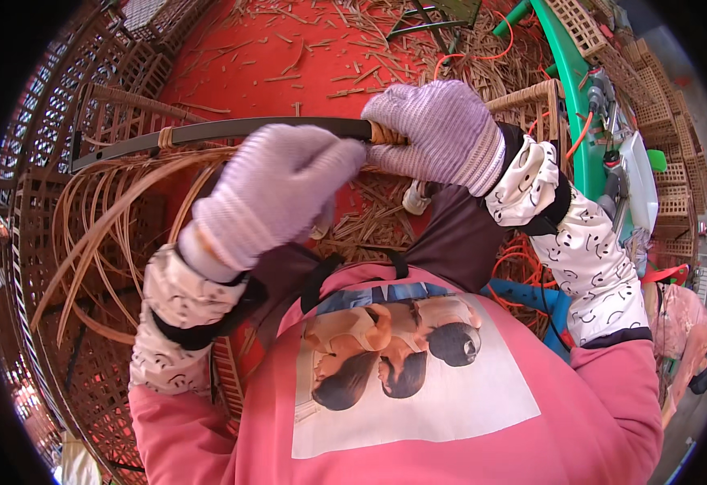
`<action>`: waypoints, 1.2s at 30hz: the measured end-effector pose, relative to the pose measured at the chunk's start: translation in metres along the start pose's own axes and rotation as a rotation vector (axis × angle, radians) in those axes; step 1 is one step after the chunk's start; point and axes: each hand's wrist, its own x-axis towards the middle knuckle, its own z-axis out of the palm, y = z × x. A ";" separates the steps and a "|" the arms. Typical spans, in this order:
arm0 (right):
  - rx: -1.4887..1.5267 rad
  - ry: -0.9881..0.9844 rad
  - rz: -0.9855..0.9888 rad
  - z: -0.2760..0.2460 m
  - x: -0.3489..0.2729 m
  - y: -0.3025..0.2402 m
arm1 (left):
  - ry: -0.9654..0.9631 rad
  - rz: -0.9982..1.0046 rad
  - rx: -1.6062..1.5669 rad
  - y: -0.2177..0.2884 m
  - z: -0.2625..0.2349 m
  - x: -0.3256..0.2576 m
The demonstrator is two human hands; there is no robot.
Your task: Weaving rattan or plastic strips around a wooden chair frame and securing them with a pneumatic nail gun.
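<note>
A dark curved metal frame bar (216,132) runs across in front of me, bound with a brown rattan tie (165,137) towards its left end. At its right, rattan wrapping (386,133) covers the bar beside my right hand (438,129), which is gloved in pale purple knit and closed around that part. My left hand (276,190), in a matching glove, is closed just in front of the bar, with its fingertips pinched close to the wrapping. Long loose rattan strips (119,202) trail left from behind it; its fingers hide the exact grip.
Cut rattan scraps (353,77) litter the red floor (232,65). Woven lattice panels (86,339) stand at the left, others (669,121) at the far right. A green bench (584,153) carries air tools and hoses. An orange hose (515,267) coils near my right leg. Another person (685,339) is at the lower right.
</note>
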 end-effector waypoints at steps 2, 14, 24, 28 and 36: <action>0.010 0.000 0.007 0.000 0.001 -0.001 | 0.029 0.078 -0.012 0.003 -0.022 -0.007; 0.100 0.084 -0.012 0.009 0.008 0.000 | 0.366 0.831 1.129 -0.048 -0.016 0.040; 0.193 0.081 -0.029 -0.003 0.013 0.017 | 0.465 0.868 1.269 -0.044 -0.014 0.059; 0.068 0.069 0.121 -0.014 -0.006 0.011 | 0.440 0.807 1.276 -0.040 -0.018 0.069; -0.130 0.203 0.080 -0.006 0.001 0.052 | 0.451 0.718 1.203 -0.020 -0.026 0.099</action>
